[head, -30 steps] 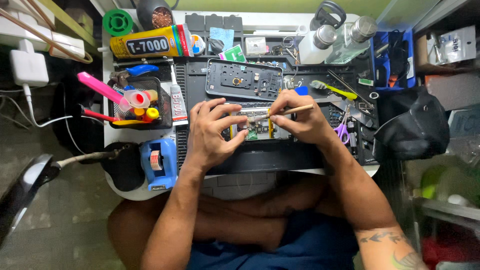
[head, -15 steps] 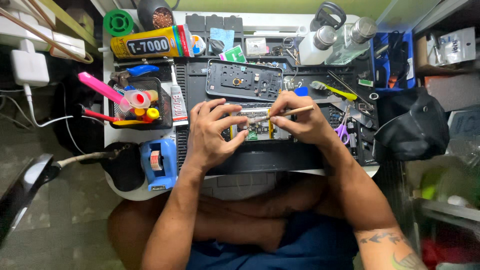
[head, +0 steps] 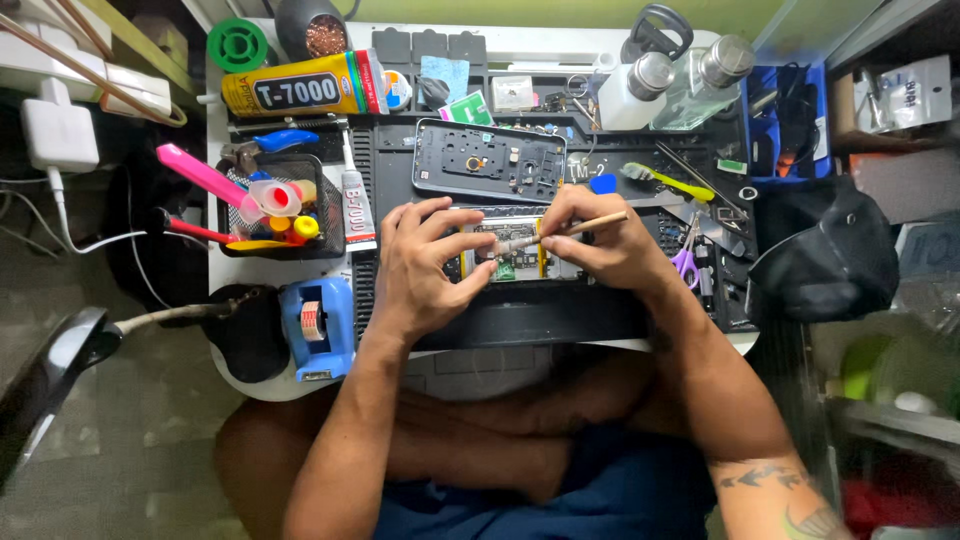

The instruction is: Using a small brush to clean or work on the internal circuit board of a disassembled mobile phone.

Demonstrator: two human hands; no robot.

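Here, in the head view, the opened phone (head: 508, 252) lies on the black mat (head: 540, 320) near the table's (head: 250, 375) front edge, hemmed in on every side. The left hand (head: 425, 265) rests on its left end, fingers curled down and pinning it flat. The right hand (head: 605, 240) pinches a wooden-handled brush (head: 560, 233), fingers closed on the handle, bristles touching the circuit board. Just behind the phone lies a dark phone back frame (head: 490, 160); a mesh basket (head: 285, 205) of tools crowds the left, a blue tape dispenser (head: 318, 327) sits at the front left corner, purple scissors (head: 687, 262) lie just right of the right hand. A yellow glue tube (head: 300, 92) and clear bottles (head: 680, 85) line the back. Open room is little, only the mat's front strip. Compared with a second ago, both hands and the brush sit almost unchanged.
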